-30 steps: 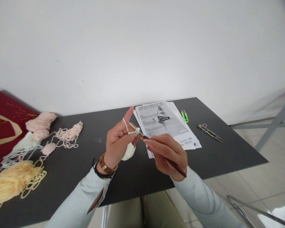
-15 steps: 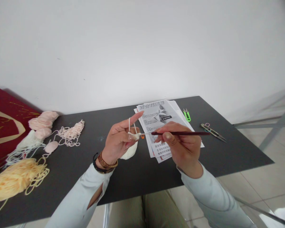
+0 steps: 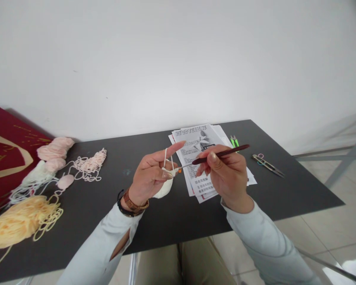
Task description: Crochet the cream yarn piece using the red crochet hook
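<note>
My left hand (image 3: 152, 172) pinches a small piece of white crochet work (image 3: 171, 171) between thumb and fingers. Its index finger points out to the right with white yarn (image 3: 165, 157) looped over it. My right hand (image 3: 225, 170) grips a dark red crochet hook (image 3: 221, 154) like a pen, handle tilted up to the right. The hook's thin metal tip reaches the white stitches. A small orange stitch marker (image 3: 179, 170) shows beside the work. Behind and below my left hand lies a white yarn ball (image 3: 163, 190), partly hidden by the fingers.
Printed sheets (image 3: 206, 186) lie under my right hand. Green thread snips (image 3: 234, 140) and metal snips (image 3: 267, 165) are on the right. Pink yarn (image 3: 55, 152), loose pink strands (image 3: 90, 164), yellow yarn (image 3: 16, 223) and a red bag (image 3: 6, 158) occupy the left of the black table (image 3: 106, 221).
The crochet hook has tilted, its handle end rising and shifting left as my right hand turned. My left hand has shifted slightly right, still holding the white work.
</note>
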`<state>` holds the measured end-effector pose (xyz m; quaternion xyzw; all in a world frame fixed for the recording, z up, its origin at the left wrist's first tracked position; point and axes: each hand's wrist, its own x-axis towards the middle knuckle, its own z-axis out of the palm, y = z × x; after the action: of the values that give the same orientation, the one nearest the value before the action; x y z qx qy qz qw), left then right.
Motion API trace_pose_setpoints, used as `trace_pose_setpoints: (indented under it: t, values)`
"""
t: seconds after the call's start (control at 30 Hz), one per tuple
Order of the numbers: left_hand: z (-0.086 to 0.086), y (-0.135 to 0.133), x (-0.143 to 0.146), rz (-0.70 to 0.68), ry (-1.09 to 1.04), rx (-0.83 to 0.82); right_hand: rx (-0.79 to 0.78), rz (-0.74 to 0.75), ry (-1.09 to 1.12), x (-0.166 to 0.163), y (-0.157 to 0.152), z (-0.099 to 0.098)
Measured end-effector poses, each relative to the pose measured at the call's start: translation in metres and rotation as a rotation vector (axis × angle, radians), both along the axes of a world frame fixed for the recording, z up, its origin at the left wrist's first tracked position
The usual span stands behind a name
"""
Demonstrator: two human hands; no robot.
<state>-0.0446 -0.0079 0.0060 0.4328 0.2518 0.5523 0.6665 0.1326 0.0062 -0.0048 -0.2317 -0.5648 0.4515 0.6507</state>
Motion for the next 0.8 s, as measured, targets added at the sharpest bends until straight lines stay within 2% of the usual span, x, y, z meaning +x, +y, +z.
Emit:
trace_pose_setpoints:
  t: [0.07,0.2,0.3,0.47,0.53,0.63,0.8]
  values:
    - [-0.002,0.002,-0.001,0.008,0.019,0.007,0.063,-0.029,-0.018,-0.001,0.000,0.000]
    - [-0.009,0.005,-0.002,0.095,0.142,0.088,0.368,-0.176,-0.191,0.002,-0.007,0.003]
    - [-0.013,0.004,-0.001,0.168,0.269,0.190,0.524,-0.255,-0.352,0.004,-0.014,0.001]
    - [-0.016,-0.001,0.003,0.380,0.473,0.348,0.757,-0.330,-0.494,0.005,-0.019,-0.008]
    - [-0.014,-0.003,0.005,0.482,0.553,0.426,0.821,-0.322,-0.564,0.006,-0.020,-0.010]
    - [-0.008,-0.005,0.007,0.546,0.667,0.485,0.880,-0.339,-0.649,0.007,-0.021,-0.010]
    - [-0.004,-0.005,0.007,0.560,0.606,0.400,0.883,-0.327,-0.631,0.005,-0.019,-0.012]
